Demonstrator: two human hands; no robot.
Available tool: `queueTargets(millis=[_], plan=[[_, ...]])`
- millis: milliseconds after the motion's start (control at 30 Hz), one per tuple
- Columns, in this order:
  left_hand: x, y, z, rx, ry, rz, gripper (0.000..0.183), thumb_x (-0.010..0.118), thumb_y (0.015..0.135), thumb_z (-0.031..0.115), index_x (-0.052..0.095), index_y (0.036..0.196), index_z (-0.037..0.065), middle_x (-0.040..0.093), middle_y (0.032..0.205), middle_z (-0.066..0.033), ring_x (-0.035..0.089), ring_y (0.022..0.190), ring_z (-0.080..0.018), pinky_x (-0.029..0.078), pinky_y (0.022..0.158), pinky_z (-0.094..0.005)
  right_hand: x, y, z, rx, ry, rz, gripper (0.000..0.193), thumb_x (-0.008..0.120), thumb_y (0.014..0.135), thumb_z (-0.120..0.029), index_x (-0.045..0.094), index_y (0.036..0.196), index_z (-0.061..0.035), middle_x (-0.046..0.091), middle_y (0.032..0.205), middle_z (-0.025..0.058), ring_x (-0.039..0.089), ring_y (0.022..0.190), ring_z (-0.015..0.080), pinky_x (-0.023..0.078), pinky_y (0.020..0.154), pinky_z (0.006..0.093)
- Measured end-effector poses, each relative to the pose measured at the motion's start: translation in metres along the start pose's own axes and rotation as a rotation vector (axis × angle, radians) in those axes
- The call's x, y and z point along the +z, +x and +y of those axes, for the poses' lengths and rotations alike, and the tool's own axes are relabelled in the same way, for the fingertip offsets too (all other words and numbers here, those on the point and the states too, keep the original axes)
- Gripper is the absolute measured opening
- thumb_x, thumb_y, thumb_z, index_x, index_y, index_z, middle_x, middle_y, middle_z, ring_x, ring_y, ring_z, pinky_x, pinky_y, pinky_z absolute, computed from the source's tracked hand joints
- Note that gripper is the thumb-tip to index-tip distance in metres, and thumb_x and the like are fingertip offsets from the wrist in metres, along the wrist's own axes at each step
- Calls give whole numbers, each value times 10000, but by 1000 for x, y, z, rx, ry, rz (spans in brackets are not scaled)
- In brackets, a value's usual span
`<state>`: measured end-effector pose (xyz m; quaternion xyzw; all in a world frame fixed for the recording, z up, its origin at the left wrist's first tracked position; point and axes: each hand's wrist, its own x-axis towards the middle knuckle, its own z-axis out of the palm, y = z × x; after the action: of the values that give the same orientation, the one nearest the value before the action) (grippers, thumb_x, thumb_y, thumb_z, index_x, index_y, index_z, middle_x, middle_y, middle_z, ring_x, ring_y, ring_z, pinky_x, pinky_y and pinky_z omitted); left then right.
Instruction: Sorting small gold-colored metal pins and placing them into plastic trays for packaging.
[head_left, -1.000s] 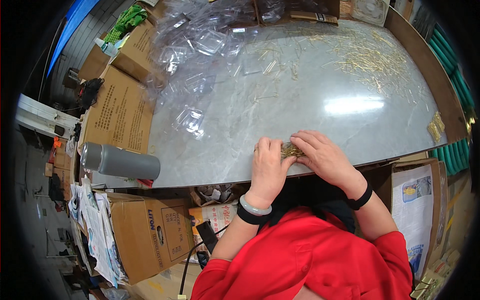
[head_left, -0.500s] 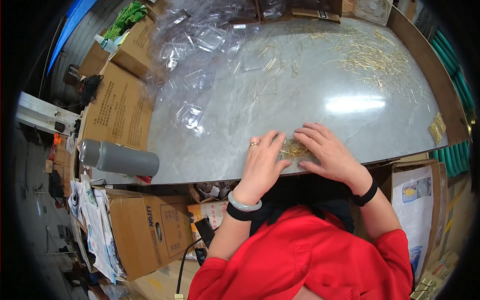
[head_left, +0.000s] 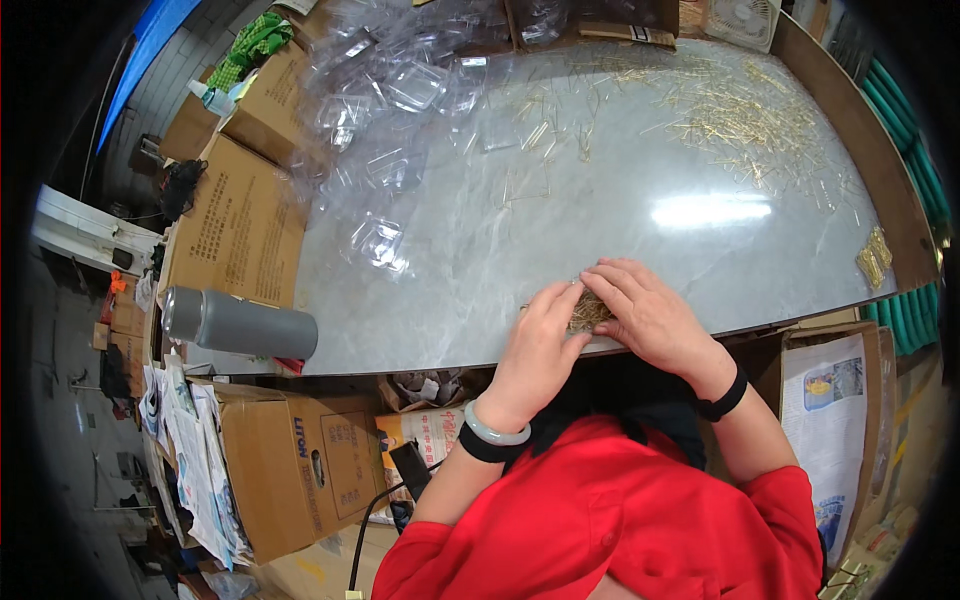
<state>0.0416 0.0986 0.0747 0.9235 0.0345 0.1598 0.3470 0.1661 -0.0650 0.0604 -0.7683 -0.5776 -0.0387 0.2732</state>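
Near the table's front edge, a small heap of thin gold-coloured wire pins [head_left: 588, 312] is penned in between my two hands. My left hand [head_left: 540, 335] is curved along the heap's left side, thumb near the table edge and fingertips at its far end. From the other side my right hand [head_left: 650, 312] cups over it, fingers together, its fingertips meeting those of the left. Much of the heap is hidden under the fingers. Many more loose gold pins [head_left: 755, 120] are strewn over the table's far right, and a few lie [head_left: 538, 135] at the far middle.
Clear plastic boxes [head_left: 415, 88] are piled at the table's far left. A grey bottle [head_left: 240, 320] lies at the left front beside a carton [head_left: 235, 220]. A gold bundle [head_left: 875, 258] sits by the right-hand cardboard rim [head_left: 885, 170]. A white fan [head_left: 742, 22] stands at the back.
My hands have drawn closer together around the pins. The fingers that were spread are now gathered in, and the fingertips meet at the heap's far end.
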Motion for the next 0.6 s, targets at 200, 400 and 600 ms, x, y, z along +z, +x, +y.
queueTargets(millis=[200, 400, 600], plan=[[-12, 11, -5, 5, 260, -115, 626, 797, 793, 121, 557, 1363, 25, 513, 1400, -196, 515, 1156, -415, 434, 1014, -479, -5, -2, -3, 8, -11, 16, 700, 758, 849, -323, 469, 1411, -21, 533, 1374, 148, 483, 1332, 350, 373, 1158, 486], [-7, 13, -8, -22, 230, -85, 418, 809, 781, 121, 609, 1138, 36, 546, 1237, -190, 517, 1099, -399, 448, 957, -473, 1, -2, 1, 16, -28, 22, 652, 743, 864, -309, 488, 1389, -17, 537, 1363, 149, 480, 1334, 359, 362, 1166, 496], [4, 9, -7, -109, 128, -5, 325, 801, 785, 80, 602, 1032, 13, 592, 1051, -169, 604, 910, -354, 510, 806, -431, 4, -1, 0, 9, -26, 41, 597, 728, 875, -274, 510, 1365, -13, 546, 1341, 156, 488, 1322, 367, 402, 1134, 456]])
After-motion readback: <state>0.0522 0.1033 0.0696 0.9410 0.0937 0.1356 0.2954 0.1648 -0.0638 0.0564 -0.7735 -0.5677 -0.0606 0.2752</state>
